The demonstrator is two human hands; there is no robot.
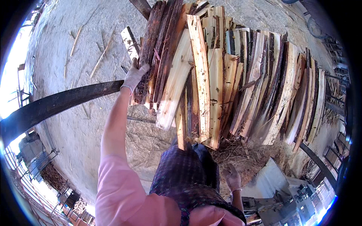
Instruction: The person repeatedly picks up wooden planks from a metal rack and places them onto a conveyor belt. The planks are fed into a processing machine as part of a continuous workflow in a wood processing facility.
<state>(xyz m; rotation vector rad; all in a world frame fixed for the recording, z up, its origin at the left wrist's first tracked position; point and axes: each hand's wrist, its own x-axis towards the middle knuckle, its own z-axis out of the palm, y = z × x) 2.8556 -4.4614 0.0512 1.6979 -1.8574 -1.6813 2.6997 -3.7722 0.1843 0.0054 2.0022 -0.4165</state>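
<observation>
A pile of long wooden slabs (209,94) lies in front of me, many with dark bark along their edges. At its left end my left hand (134,75), in a pale glove, lies against a bark-covered slab (151,45), thumb and fingers spread. Beyond the fingertips a short pale board (130,43) sticks out. One light plank (199,75) rests aslant across the others. My right hand (231,178), gloved too, hangs low beside my dark apron (181,173). Its fingers are loosely apart, and it touches no wood.
A dark curved bar (64,98) runs in from the left to the pile, and another dark bar (318,162) shows at the right. Bark scraps (241,150) litter the floor by my feet. Grey machinery (290,192) stands at the lower right. Thin wood strips (102,54) lie at the upper left.
</observation>
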